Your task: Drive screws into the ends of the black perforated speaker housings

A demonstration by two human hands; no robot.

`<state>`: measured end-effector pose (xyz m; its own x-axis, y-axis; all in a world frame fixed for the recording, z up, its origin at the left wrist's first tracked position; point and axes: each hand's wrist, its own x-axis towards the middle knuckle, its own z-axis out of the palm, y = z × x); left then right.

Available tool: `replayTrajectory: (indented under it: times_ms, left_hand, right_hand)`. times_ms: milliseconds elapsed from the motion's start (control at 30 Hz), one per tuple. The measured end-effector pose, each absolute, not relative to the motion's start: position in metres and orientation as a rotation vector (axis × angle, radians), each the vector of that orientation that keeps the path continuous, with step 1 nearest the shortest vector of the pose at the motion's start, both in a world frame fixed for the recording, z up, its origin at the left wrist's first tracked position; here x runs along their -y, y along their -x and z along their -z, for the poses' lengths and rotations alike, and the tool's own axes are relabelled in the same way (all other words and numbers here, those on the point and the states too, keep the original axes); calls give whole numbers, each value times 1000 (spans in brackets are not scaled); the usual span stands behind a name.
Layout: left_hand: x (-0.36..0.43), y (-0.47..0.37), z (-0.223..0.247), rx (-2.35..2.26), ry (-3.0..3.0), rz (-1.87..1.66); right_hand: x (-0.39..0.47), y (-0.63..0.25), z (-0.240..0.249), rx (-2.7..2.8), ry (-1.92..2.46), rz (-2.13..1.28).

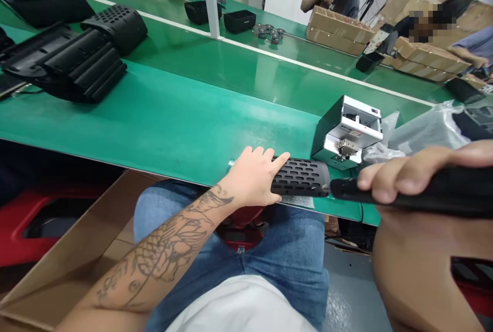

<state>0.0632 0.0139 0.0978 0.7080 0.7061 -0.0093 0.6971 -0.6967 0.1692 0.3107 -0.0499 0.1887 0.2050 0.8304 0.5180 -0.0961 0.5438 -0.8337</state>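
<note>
The left hand (251, 178) lies palm down over a black slotted housing (302, 174), gripping it with the index finger on the far side and the thumb at the near edge. The housing rests at the near edge of the green bench (181, 116), above the person's jeans (296, 239). The right hand (412, 173) is closed around a long black tool (442, 188), held almost level, its tip pointing left at the housing's right end; whether the tip touches, I cannot tell. Just behind the tool's tip stands a silver-and-black device (360, 137), with a clear plastic bag (427, 129) to its right. More black parts (87, 62) are heaped at the bench's left, and an open carton (82, 242) sits below the edge. Across the bench, a co-worker (346, 1) is behind a cardboard box (337, 32).
</note>
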Motion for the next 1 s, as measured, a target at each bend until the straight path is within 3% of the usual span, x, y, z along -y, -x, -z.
replayTrajectory:
  times_ms: [100,267,1000]
  left_hand:
    - [-13,-64,-97,-1143,-2753,-101]
    - [-13,-63,-98,-1140,-2736,-123]
    - [-13,-65,-97,-1138,-2716,-129]
  right_hand:
    - [66,-279,-185,1338,660,-939]
    - [51,-245,-170,1274,588,-926]
    - [28,-248,-151,1343,554,-1108]
